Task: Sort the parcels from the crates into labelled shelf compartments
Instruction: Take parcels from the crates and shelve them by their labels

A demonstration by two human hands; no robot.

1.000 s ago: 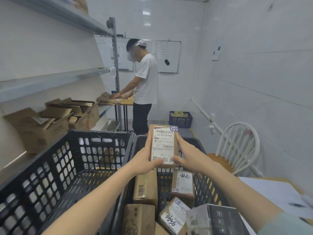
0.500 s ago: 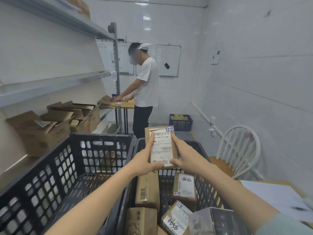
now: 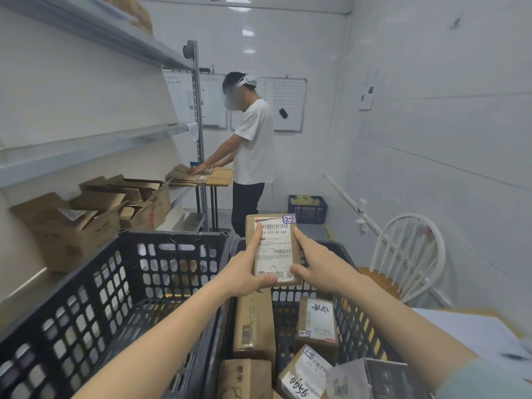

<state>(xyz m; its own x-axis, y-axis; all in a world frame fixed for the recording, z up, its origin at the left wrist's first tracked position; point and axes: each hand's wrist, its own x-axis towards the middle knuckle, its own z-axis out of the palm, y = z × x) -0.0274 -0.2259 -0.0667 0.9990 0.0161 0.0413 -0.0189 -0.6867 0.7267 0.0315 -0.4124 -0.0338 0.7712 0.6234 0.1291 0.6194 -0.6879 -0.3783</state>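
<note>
I hold a small brown parcel [image 3: 273, 246] upright above the right crate, its white shipping label facing me and a sticker reading "2-2" on its top right corner. My left hand [image 3: 244, 276] grips its left edge and bottom. My right hand [image 3: 318, 264] grips its right edge. Below them the right black crate [image 3: 359, 318] holds several more labelled parcels [image 3: 316, 321]. The left black crate [image 3: 109, 298] looks nearly empty. A metal shelf unit [image 3: 86, 145] runs along the left wall.
Open cardboard boxes [image 3: 69, 223] sit on the lower shelf at left. Another person in a white shirt [image 3: 253, 145] stands ahead at a small table with flattened cardboard. A white chair [image 3: 408, 254] stands at right, a blue basket [image 3: 307, 209] on the floor behind.
The parcel stays held in both hands at about the same spot. The view has tilted up slightly, showing more of the upper shelf.
</note>
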